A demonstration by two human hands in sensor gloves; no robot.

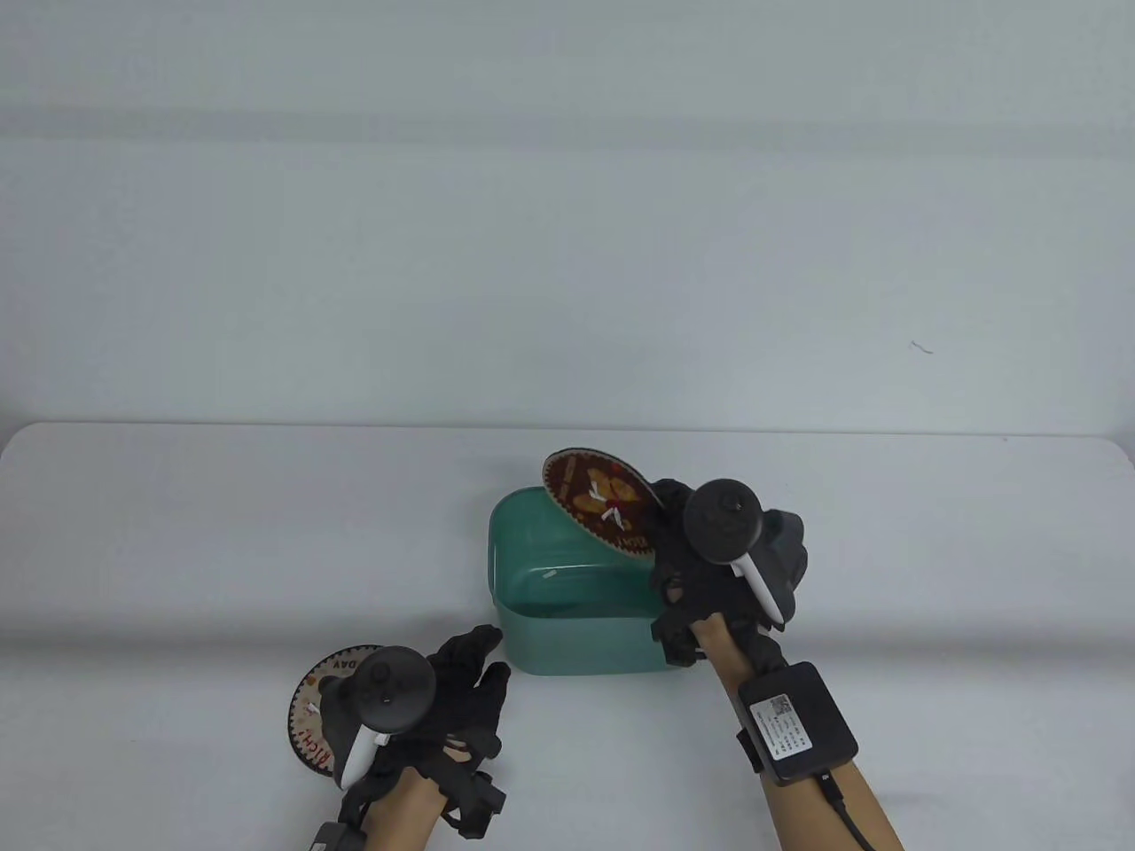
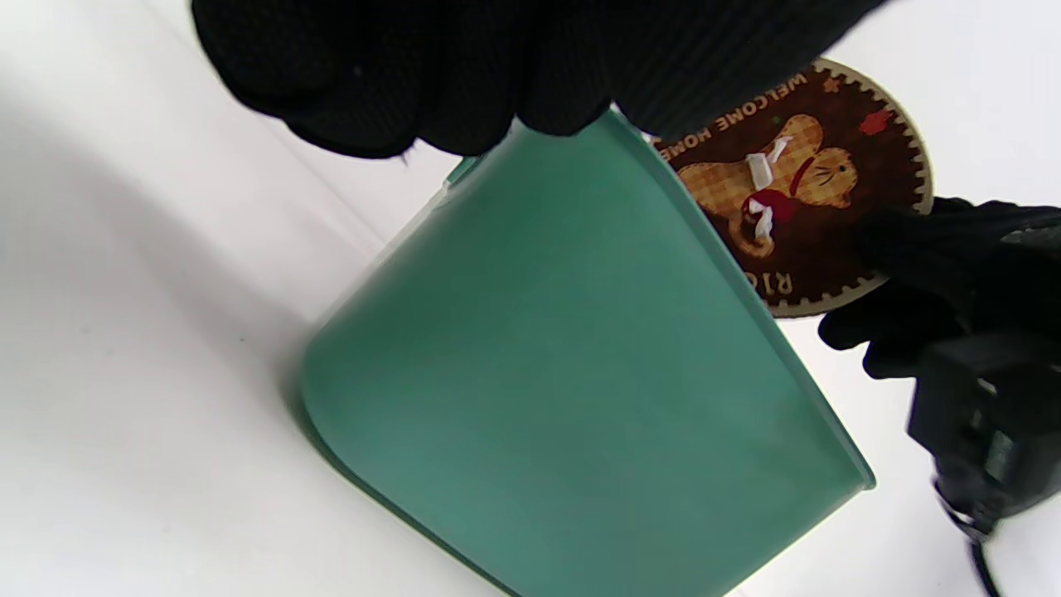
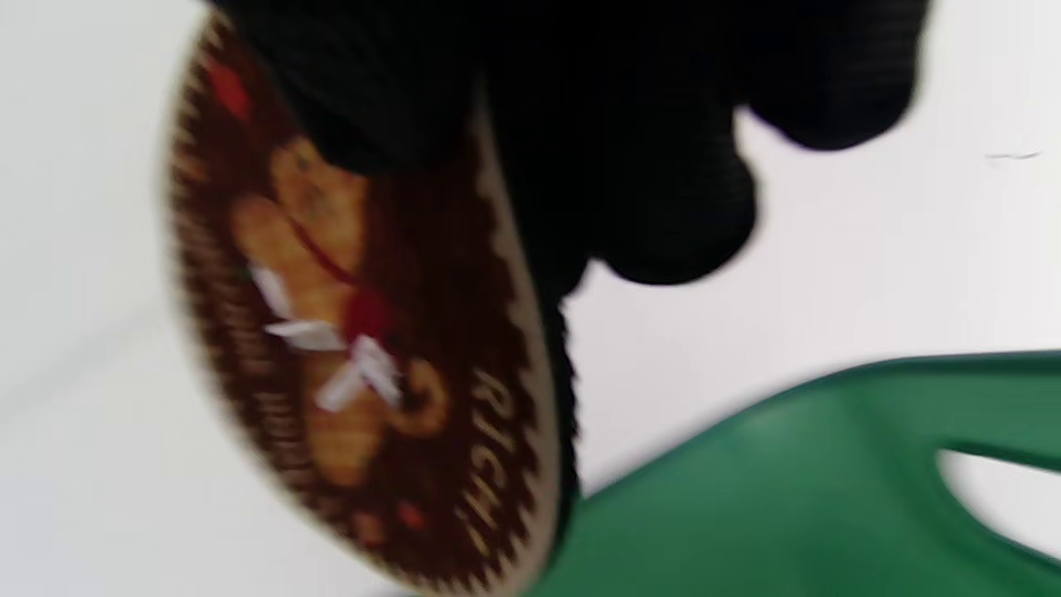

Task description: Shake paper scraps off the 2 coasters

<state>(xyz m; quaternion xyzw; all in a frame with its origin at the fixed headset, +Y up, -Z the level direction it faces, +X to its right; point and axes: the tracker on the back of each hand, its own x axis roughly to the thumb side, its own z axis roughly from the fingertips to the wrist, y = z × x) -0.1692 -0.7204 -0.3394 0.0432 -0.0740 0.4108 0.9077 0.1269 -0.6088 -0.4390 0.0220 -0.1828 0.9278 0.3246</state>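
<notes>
Showed a green bin tilted across the middle, its smooth outer wall filling most of the frame on a white table. Had the left hand's gloved fingers hanging in from the top edge, their tips at the bin's rim. Caught, beyond the rim at upper right, a round coaster printed with a gingerbread figure, white paper scraps on its face. Gripped at its right edge by the right hand.

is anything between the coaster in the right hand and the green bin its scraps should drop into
Nothing visible. The right hand holds the coaster tilted over the green bin's open top, paper scraps still on its face.
</notes>
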